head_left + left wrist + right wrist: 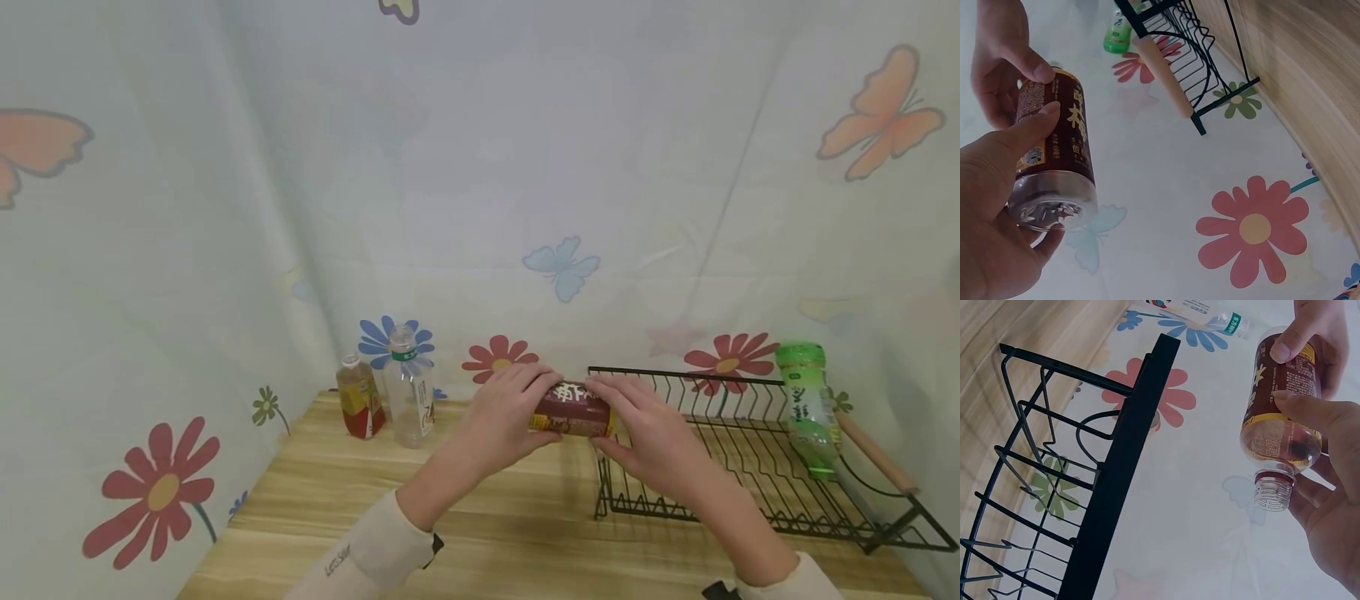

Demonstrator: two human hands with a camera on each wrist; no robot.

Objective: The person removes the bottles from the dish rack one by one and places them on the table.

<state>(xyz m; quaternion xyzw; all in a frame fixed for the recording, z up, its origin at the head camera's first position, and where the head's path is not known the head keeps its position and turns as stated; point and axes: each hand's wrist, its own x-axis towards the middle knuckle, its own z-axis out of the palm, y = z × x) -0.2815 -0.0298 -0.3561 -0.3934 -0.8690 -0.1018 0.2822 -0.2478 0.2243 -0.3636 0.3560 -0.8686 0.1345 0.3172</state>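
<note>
A clear plastic bottle with a dark maroon wraparound label edged in yellow [573, 410] is hanging in the air between the person's hands, above the table just by the left end of the rack. Large pale Chinese characters are running along the label, with finer print beside them; I am not reading either with certainty. The bottle is lying on its side in the grip, its long axis running roughly level from left to right, the threaded mouth pointing to the person's right and the moulded base to their left. The left hand [510, 404] is gripping the base end between thumb and fingers, and the right hand [652, 425] is gripping the neck end likewise. Slanting dark lettering is showing on the cream left sleeve [378, 542], too unclear to read. To the right, a black metal wire rack [675, 374] with a pale wooden handle [877, 454] is standing on the light wood-grain table [480, 533], and a translucent green bottle marked with dark characters [806, 404] is leaning inside it. Towards the back left, a small bottle with a yellow and red label [362, 402] is standing just beside a tall clear bottle with a green neck band [408, 400]. Behind everything, a pale curtain printed with flowers and butterflies [480, 167] is hanging.
</note>
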